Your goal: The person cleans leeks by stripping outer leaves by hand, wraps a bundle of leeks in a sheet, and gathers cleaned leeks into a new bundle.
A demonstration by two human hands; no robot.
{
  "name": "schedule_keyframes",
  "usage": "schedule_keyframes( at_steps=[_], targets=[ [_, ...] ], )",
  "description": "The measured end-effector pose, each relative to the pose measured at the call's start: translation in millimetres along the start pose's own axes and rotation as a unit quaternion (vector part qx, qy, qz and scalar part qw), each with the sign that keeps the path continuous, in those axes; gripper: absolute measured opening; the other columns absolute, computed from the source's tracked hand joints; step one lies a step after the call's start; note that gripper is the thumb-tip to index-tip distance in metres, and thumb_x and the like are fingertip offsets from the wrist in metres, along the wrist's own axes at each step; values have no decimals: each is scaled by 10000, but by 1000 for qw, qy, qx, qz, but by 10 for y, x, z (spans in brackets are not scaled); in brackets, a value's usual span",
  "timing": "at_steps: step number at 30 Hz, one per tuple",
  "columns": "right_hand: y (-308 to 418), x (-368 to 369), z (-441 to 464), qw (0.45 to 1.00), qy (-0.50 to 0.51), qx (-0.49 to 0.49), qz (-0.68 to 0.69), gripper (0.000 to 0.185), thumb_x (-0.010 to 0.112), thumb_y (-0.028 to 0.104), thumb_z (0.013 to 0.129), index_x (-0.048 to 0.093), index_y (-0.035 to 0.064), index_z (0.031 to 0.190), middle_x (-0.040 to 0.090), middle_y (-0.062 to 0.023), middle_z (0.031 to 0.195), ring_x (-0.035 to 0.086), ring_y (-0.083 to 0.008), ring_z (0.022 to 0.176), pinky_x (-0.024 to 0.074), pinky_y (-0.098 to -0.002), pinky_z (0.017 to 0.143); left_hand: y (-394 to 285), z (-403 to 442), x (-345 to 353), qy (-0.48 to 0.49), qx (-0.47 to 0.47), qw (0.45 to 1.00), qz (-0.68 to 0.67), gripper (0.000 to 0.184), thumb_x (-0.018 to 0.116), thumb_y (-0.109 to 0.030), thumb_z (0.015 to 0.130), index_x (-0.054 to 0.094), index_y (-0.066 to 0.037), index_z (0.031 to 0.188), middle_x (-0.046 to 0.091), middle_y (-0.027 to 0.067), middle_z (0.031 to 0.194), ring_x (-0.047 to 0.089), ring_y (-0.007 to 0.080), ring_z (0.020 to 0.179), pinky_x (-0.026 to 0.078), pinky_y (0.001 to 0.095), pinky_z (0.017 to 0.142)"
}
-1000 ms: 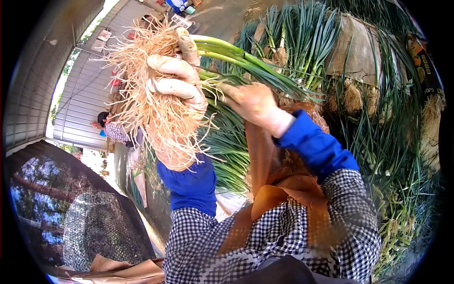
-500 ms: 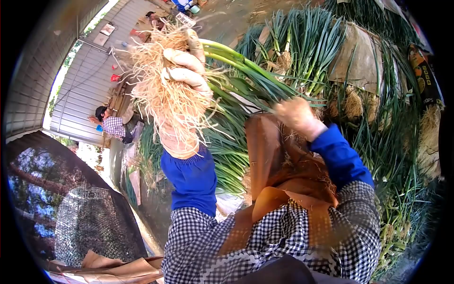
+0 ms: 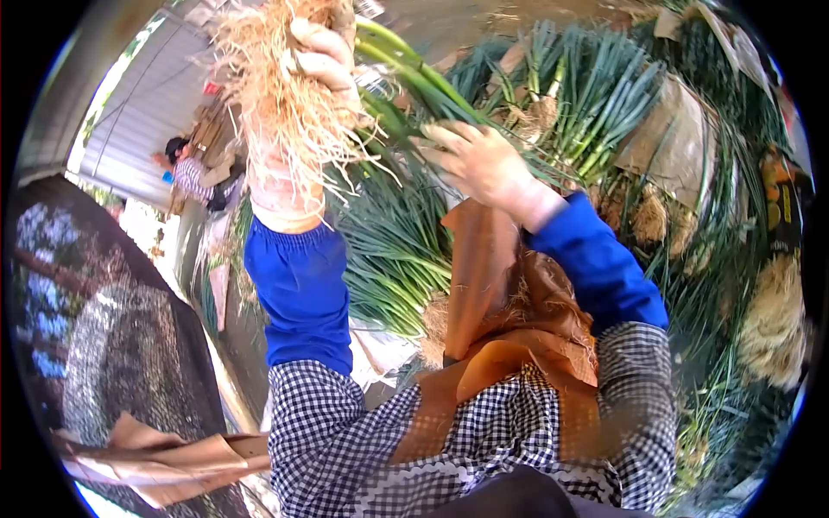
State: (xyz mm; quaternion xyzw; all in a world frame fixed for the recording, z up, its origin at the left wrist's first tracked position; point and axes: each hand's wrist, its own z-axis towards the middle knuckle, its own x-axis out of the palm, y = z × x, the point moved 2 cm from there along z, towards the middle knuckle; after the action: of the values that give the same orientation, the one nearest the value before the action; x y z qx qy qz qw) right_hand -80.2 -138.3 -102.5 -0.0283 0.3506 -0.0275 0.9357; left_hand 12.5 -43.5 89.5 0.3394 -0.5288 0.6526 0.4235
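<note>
My left hand (image 3: 321, 59) is raised at the top of the view, its fingers wrapped round a bunch of green onions (image 3: 275, 97). The pale, stringy roots hang over the hand and wrist, while green stalks stretch away to the right. Beside those leaves is my right hand (image 3: 484, 164), fingers stretched out and a little apart; whether the fingertips touch the leaves I cannot tell. A brown apron (image 3: 488, 276) spreads below it, with bits of root clinging to it. Under the raised arm, more green onions (image 3: 393, 289) lie with their roots toward the apron.
Bundles of green onions (image 3: 596, 95) lie on the ground ahead and to the right, some partly under a tan sheet (image 3: 669, 134). Another person (image 3: 194, 175) works at the far left. Dark netting (image 3: 129, 345) hangs at the lower left, near folded brown sheeting (image 3: 164, 462).
The left hand and its bunch have moved up and left in the view. The right hand has gone from closed at the leaves to fingers stretched out, shifting left and up.
</note>
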Motion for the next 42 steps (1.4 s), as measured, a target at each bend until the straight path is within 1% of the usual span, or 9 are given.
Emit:
schedule_keyframes(
  at_steps=[3,4,5,8,9,14,23,35,42],
  targets=[
    [-162,588,79,921,371,118,-20,415,551,168,775,529,120,1186,577,-86,1126,542,-237,1057,462,-381,817,-95,-204,234,-51,89,995,-5,460,538,-57,758,415,78,1180,533,118,1003,535,161,818,466,275,608],
    [-612,1576,-775,928,187,265,185,255,482,237,838,631,63,949,649,-157,828,641,-314,776,498,-427,637,-511,-263,143,-14,62,995,77,484,544,-56,754,408,66,1203,538,126,1030,545,163,789,458,281,595],
    [-584,1173,-618,818,536,204,-41,395,542,215,773,573,23,1117,631,-136,1018,590,-289,974,478,-381,805,-723,-283,158,-2,51,996,70,488,536,-55,767,400,51,1224,540,124,1036,550,174,785,467,296,610],
    [-1214,1117,-1625,783,516,346,27,337,485,334,836,618,108,1048,613,-133,1038,561,-295,994,451,-402,820,-1108,-542,174,13,178,969,173,498,538,-147,831,380,-2,1280,516,136,1129,571,182,817,491,277,672],
    [-1327,938,-1963,902,396,149,82,336,463,336,855,621,82,1009,609,-141,1038,551,-301,993,441,-389,836,-1250,-662,97,-7,216,954,206,501,540,-150,830,377,-8,1283,513,137,1134,568,185,827,487,282,680],
    [-1000,-134,-2065,838,262,423,224,255,505,206,879,606,18,1018,611,-152,1012,576,-290,936,434,-331,825,-1690,-1540,-1010,-254,348,822,372,519,548,-164,828,364,-42,1297,500,146,1159,549,200,878,469,304,721],
    [-920,-709,-3376,788,182,583,82,334,426,239,930,583,-2,1100,599,-152,1096,560,-244,998,425,-314,854,190,-3763,-3602,-686,174,659,255,554,563,-189,824,341,-102,1324,476,160,1203,515,228,970,436,343,793],
    [-1182,-1087,-3463,733,332,583,115,341,426,274,920,598,-20,935,620,-171,870,556,-280,776,429,-342,731,1640,-4303,-3877,-755,-8,647,106,608,582,-223,818,309,-183,1360,443,180,1262,470,264,1093,391,396,890],
    [-947,-1046,-3176,731,372,568,78,333,474,271,921,607,-29,978,639,-133,891,571,-213,812,436,-309,769,1667,-4145,-3871,-782,159,596,93,642,594,-243,814,291,-230,1381,425,192,1297,444,286,1164,366,427,946]
  ],
)
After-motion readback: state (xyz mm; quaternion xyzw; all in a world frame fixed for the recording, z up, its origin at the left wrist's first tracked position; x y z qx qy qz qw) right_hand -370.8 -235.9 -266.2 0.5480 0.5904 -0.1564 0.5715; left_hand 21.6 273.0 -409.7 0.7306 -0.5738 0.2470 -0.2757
